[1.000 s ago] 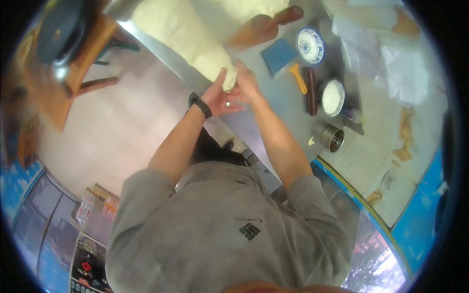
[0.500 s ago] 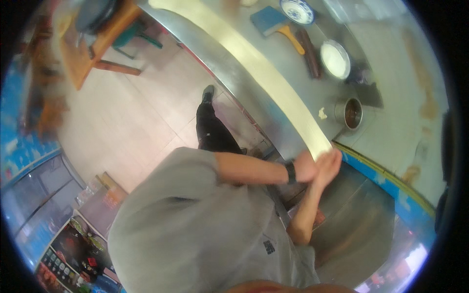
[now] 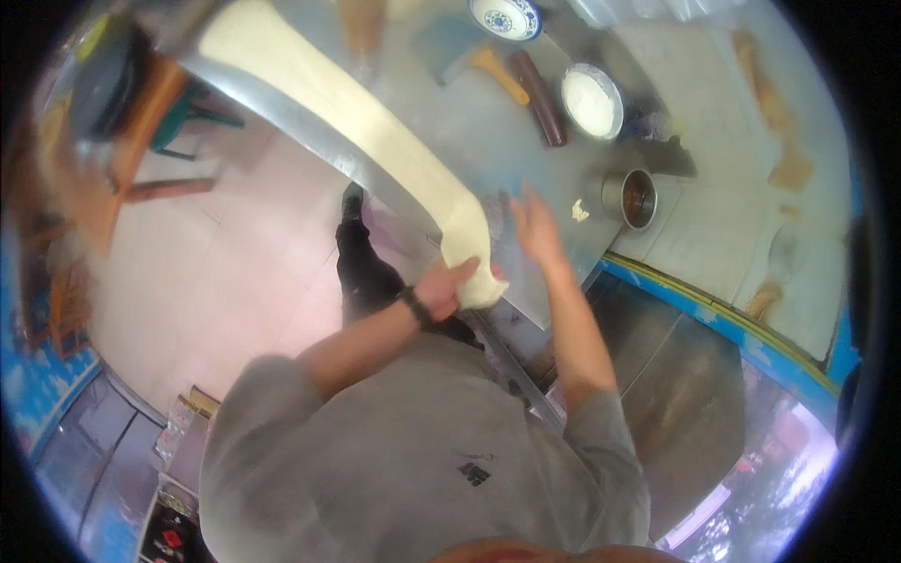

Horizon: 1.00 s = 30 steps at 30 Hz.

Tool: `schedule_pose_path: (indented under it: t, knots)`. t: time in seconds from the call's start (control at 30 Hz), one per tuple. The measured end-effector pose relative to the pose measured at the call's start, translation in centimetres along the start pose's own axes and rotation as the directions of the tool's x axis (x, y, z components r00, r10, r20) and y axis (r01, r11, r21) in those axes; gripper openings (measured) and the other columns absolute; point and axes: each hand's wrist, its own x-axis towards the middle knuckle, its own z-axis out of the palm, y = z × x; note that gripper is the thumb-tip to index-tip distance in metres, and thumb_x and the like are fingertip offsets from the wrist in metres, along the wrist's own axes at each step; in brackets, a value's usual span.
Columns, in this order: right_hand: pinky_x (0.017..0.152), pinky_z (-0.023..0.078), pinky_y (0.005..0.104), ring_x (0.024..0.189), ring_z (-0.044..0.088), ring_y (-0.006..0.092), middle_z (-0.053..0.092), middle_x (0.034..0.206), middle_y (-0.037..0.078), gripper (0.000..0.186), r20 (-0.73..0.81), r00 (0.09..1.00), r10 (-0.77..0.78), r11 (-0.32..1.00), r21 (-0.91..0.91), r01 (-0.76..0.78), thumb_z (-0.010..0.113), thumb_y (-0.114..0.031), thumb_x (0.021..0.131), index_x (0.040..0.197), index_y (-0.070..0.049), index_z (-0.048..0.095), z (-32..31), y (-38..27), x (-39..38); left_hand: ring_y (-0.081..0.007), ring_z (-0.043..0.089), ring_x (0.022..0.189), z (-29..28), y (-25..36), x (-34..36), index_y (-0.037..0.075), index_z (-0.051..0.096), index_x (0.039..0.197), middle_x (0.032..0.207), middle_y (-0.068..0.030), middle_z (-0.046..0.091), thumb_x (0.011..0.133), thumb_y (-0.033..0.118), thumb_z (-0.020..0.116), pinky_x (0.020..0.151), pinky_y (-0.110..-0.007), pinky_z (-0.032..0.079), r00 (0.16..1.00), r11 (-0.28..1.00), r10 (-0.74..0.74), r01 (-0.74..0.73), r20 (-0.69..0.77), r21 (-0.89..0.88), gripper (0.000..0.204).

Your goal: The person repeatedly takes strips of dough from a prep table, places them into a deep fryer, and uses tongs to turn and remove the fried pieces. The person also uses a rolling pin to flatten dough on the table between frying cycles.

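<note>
A long pale strip of dough (image 3: 375,136) runs along the metal table (image 3: 497,155) from the far left towards me. Its near end hangs over the front edge, folded and drooping, with my left hand (image 3: 443,289) closed around it; a dark band circles that wrist. My right hand (image 3: 537,225) hovers near the table to the right of the dough, apart from it and slightly blurred. Its fingers are stretched out and it holds nothing. Just right of this hand lies a small dough scrap (image 3: 580,210).
A metal pot (image 3: 615,197) of brown liquid stands at the right. Farther back are a bowl of white powder (image 3: 592,101), a dark rolling pin (image 3: 538,98), a yellow-handled scraper (image 3: 500,75) and a patterned bowl (image 3: 505,17). A wooden table (image 3: 150,141) stands off to the left.
My hands were together at the dough's near end. The left has moved left with that end, bending it over the table edge; the right has let go and moved up, away from it.
</note>
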Motion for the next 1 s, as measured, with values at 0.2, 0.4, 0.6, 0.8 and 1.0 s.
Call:
schedule_pose_path:
  t: [0.2, 0.4, 0.6, 0.8, 1.0]
  knots:
    - [0.096, 0.042, 0.0455, 0.108, 0.054, 0.0429, 0.053, 0.123, 0.027, 0.044, -0.361, 0.883, -0.299, 0.878, -0.466, 0.107, 0.058, -0.015, 0.088, 0.124, 0.008, 0.049, 3.3, -2.9, 23.4, -0.0284, 0.056, 0.114, 3.0, 11.4, -6.1, -0.001, 0.041, 0.131, 0.121, -0.0179, 0.059, 0.094, 0.019, 0.058, 0.097, -0.042, 0.047, 0.982, 0.977, -0.046, 0.005, 0.185, 0.215, 0.046]
    - [0.084, 0.047, 0.0471, 0.093, 0.056, 0.0416, 0.052, 0.107, 0.022, 0.034, -0.218, 0.976, 0.005, 0.953, -0.294, -0.071, 0.057, -0.015, 0.086, 0.116, 0.000, 0.054, 4.4, -7.4, 19.3, -0.0263, 0.059, 0.112, 3.2, 18.1, -6.0, -0.001, 0.048, 0.125, 0.121, -0.0165, 0.060, 0.094, 0.023, 0.059, 0.095, -0.039, 0.048, 0.980, 0.962, -0.144, 0.105, 0.141, 0.253, 0.042]
    - [0.075, 0.050, 0.0436, 0.086, 0.060, 0.0359, 0.063, 0.091, 0.021, 0.047, -0.062, 0.973, 0.222, 0.958, -0.170, -0.230, 0.069, -0.023, 0.082, 0.126, -0.010, 0.056, 1.0, -0.2, -2.8, -0.0263, 0.052, 0.121, 5.6, 17.9, -3.2, 0.000, 0.041, 0.134, 0.130, -0.0142, 0.054, 0.094, 0.020, 0.057, 0.101, -0.039, 0.042, 0.941, 0.945, -0.239, 0.168, 0.240, 0.280, 0.047]
    - [0.060, 0.050, 0.0266, 0.066, 0.059, 0.0121, 0.064, 0.082, 0.006, 0.024, -0.401, 0.683, 0.611, 0.679, 0.709, -0.190, 0.068, -0.019, 0.086, 0.101, 0.000, 0.063, -3.6, 0.3, -12.4, -0.0203, 0.056, 0.112, 8.5, 14.4, -0.8, 0.002, 0.053, 0.127, 0.124, -0.0091, 0.057, 0.094, 0.011, 0.056, 0.094, -0.035, 0.047, 0.945, 0.880, -0.298, 0.217, 0.135, 0.422, 0.034]
    - [0.062, 0.053, 0.0265, 0.070, 0.064, 0.0159, 0.063, 0.086, 0.009, 0.023, -0.370, 0.662, 0.652, 0.445, 0.894, 0.061, 0.053, -0.020, 0.094, 0.102, 0.001, 0.057, -6.7, 8.0, -7.7, -0.0239, 0.058, 0.109, 8.6, 10.4, -0.5, 0.001, 0.049, 0.127, 0.118, -0.0114, 0.060, 0.093, 0.011, 0.059, 0.091, -0.039, 0.050, 0.979, 0.852, -0.178, 0.204, -0.100, 0.481, 0.037]
